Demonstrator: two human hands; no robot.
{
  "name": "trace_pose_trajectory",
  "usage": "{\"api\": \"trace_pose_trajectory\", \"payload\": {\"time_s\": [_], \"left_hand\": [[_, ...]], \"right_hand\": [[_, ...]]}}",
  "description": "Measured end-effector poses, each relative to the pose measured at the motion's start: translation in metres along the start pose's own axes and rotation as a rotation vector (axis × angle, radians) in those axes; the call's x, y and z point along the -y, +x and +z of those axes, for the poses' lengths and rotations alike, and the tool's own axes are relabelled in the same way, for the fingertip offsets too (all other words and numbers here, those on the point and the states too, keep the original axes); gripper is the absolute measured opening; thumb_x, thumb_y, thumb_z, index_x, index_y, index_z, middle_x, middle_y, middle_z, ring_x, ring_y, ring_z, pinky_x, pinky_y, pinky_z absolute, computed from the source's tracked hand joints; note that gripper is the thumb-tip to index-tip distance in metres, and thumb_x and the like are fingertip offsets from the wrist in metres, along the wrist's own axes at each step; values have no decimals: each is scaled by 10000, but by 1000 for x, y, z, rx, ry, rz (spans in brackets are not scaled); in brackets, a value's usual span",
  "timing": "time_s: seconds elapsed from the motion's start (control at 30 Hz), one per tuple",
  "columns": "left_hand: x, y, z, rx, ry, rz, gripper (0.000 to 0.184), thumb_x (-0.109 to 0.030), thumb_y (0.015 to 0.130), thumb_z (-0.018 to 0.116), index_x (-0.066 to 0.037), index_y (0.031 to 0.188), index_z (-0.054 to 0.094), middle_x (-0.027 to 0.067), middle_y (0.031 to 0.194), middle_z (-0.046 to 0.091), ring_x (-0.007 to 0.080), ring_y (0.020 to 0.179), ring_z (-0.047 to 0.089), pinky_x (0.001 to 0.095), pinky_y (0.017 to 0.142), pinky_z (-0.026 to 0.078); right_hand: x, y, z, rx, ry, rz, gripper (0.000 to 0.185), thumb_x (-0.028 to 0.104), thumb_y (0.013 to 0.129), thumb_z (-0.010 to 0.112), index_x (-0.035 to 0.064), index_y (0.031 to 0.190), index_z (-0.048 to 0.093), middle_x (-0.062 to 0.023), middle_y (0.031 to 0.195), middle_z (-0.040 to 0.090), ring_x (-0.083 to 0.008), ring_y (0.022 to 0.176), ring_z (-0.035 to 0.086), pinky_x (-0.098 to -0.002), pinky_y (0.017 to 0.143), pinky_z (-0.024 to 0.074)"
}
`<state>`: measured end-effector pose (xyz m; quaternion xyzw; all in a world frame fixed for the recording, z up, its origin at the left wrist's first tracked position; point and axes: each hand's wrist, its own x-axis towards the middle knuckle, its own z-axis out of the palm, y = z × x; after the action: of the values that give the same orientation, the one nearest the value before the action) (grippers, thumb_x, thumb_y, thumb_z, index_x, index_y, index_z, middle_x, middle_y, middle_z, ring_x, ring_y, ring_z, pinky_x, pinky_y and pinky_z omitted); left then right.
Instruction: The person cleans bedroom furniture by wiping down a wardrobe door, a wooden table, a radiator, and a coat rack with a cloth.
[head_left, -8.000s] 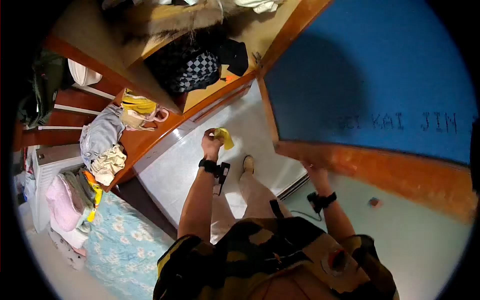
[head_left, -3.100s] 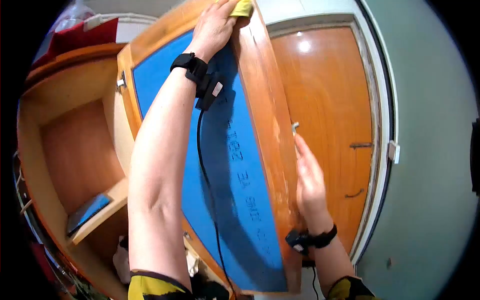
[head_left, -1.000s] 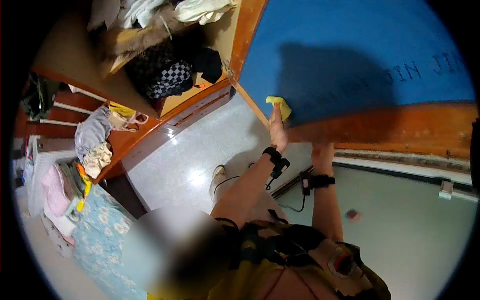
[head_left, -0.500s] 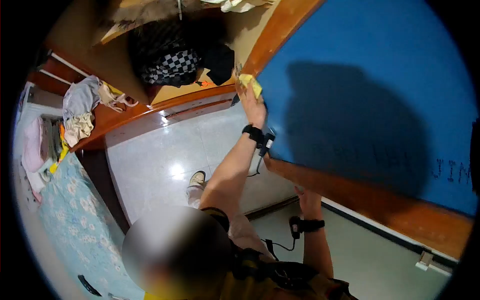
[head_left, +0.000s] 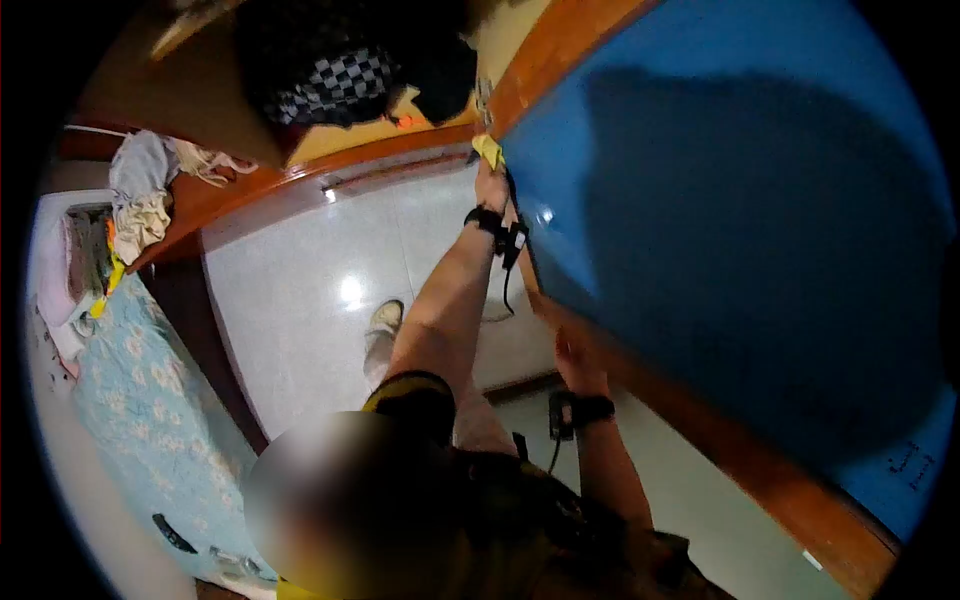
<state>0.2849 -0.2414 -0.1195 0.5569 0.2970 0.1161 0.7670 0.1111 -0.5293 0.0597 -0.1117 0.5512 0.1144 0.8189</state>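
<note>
My left hand (head_left: 491, 187) is closed around a yellow cloth (head_left: 488, 151) at the free edge of a large door with a blue panel (head_left: 560, 160) and a brown wooden frame (head_left: 690, 410). The cloth lies close to the door's metal latch (head_left: 484, 100). Below, my right hand (head_left: 580, 365) is at the lower wooden edge of the same door. Its fingers are blurred and partly dark, so their grip is unclear. Each wrist wears a black strap with a small cabled device.
An opened cupboard (head_left: 390, 138) holds dark clothes and a checkered cloth (head_left: 345, 85). Garments (head_left: 145, 185) hang over the left ledge, above a bed with a blue floral cover (head_left: 150, 400). My shoe (head_left: 386, 316) stands on pale floor tiles (head_left: 300, 270).
The door has swung a little in view, its lower edge tilting more steeply. My left hand and the cloth have shifted slightly up and left; my right hand has moved up and left along the edge.
</note>
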Motion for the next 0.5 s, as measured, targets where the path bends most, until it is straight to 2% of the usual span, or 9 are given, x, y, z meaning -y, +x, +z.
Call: {"api": "trace_pose_trajectory", "payload": {"time_s": [0.03, 0.1, 0.13, 0.17, 0.23, 0.27, 0.3, 0.33, 0.5], "left_hand": [[3, -13, 6, -59, 7, 76, 375, -133, 1001, 418, -55, 1368, 413, 93, 1132, 585, 205, 955, 585, 314, 822, 488], [4, -49, 16, -68, -210, -29, 393, -179, 1004, 424, -54, 1376, 406, 104, 1146, 588, 215, 992, 581, 331, 852, 480], [1, -72, 16, -80, 106, 103, 425, -199, 1009, 428, -61, 1408, 378, 107, 1174, 589, 235, 1031, 575, 353, 894, 466], [-2, -104, 22, -14, -97, 74, 432, -211, 1012, 430, -73, 1417, 370, 112, 1189, 592, 249, 1043, 578, 361, 905, 461], [-23, -156, 46, -128, 157, -34, 370, -149, 997, 426, -42, 1351, 430, 189, 1188, 600, 326, 1066, 590, 409, 928, 449], [-31, -180, 57, -145, 49, -230, 343, -174, 1006, 410, -25, 1312, 451, 189, 1155, 605, 336, 1042, 591, 423, 921, 449], [-25, -199, 64, -149, 225, -217, 335, -197, 1012, 389, -13, 1282, 463, 195, 1147, 603, 350, 1048, 585, 436, 911, 450], [-10, -222, 69, -150, 120, -184, 339, -212, 1011, 384, -12, 1270, 475, 207, 1146, 604, 362, 1047, 577, 445, 905, 451], [53, -232, 66, 26, 213, -599, 334, -227, 972, 500, -7, 1222, 533, 154, 1073, 652, 270, 945, 631, 395, 790, 499]], "right_hand": [[-2, 10, -7, -20, -30, -35, 343, 304, 971, 510, 45, 1184, 583, -116, 1187, 583, -303, 1147, 519, -460, 1006, 419], [-12, 27, -7, -28, -45, -68, 352, 300, 973, 507, 16, 1167, 583, -131, 1072, 611, -330, 1038, 574, -459, 944, 476], [-15, 25, -9, -33, -70, -87, 359, 315, 968, 500, 25, 1159, 592, -139, 1088, 612, -340, 1029, 577, -461, 928, 482], [-17, 23, -11, -39, -96, -106, 367, 330, 963, 492, 35, 1151, 602, -146, 1103, 612, -349, 1020, 579, -463, 912, 489], [-19, 24, -13, -46, -150, -119, 386, 340, 963, 477, 55, 1212, 555, -148, 1183, 560, -350, 1077, 546, -458, 942, 466], [-20, 25, -15, -41, -205, -121, 401, 344, 963, 470, 65, 1243, 531, -149, 1222, 535, -351, 1106, 530, -456, 957, 455], [-19, 25, -17, -39, -280, -132, 417, 349, 963, 462, 75, 1274, 508, -150, 1262, 509, -351, 1135, 513, -454, 971, 444], [-17, 22, -18, -30, -360, -135, 436, 354, 964, 455, 85, 1305, 484, -151, 1302, 483, -352, 1163, 497, -452, 986, 433], [0, 25, -28, 79, -832, -151, 555, 379, 964, 418, 135, 1460, 367, -155, 1500, 354, -354, 1307, 415, -441, 1060, 377]]}}
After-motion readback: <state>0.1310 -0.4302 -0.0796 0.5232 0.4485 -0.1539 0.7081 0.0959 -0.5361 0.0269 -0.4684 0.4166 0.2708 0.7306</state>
